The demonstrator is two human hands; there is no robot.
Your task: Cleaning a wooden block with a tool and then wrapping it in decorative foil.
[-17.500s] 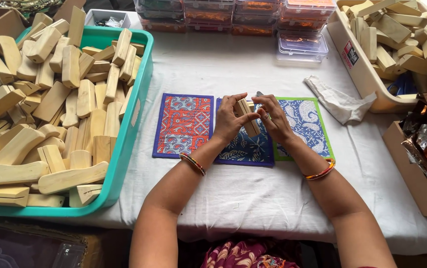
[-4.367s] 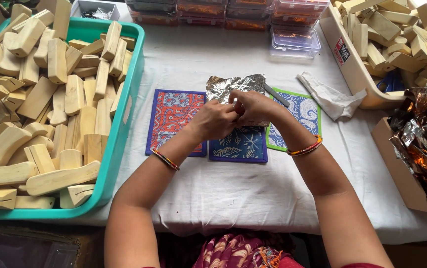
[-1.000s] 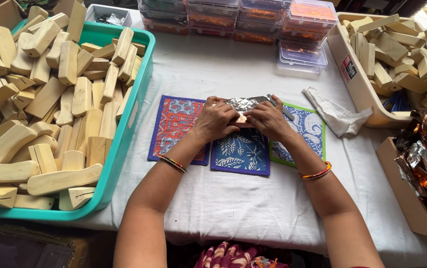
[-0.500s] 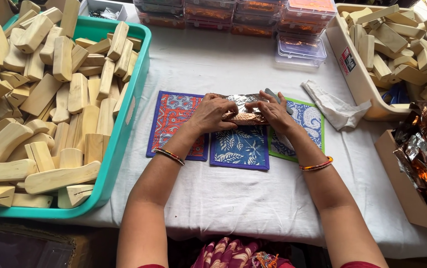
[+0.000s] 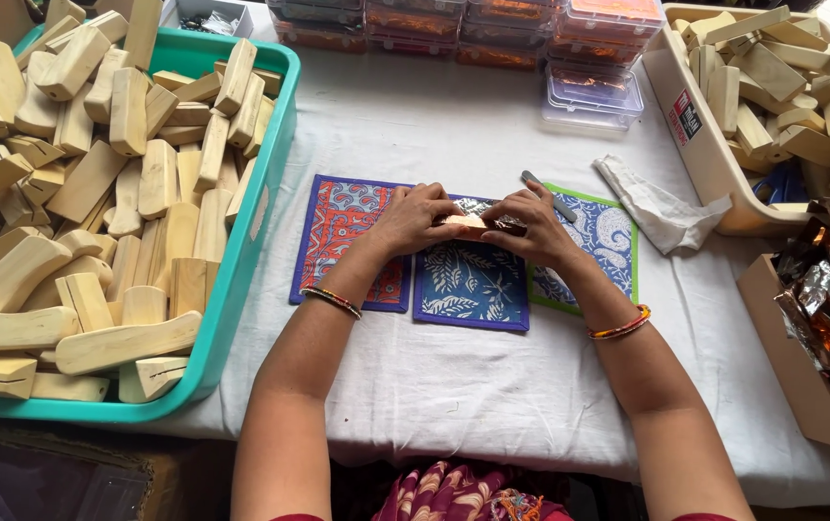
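Both my hands meet over the middle of three patterned mats. My left hand and my right hand together grip a small wooden piece partly wrapped in silver foil. Beneath them lie a red-and-blue mat, a dark blue leaf-print mat and a green-edged blue mat. A thin grey tool pokes out behind my right hand.
A teal crate full of several pale wooden blocks fills the left. A white bin of wooden blocks sits at right, a crumpled white cloth beside it. Clear lidded boxes line the back. A cardboard box of shiny wrappers stands at far right.
The foil, spread wide a few seconds ago, is now folded tight around the wooden piece. My hands have stayed over the middle mat, fingers pressing closer together.
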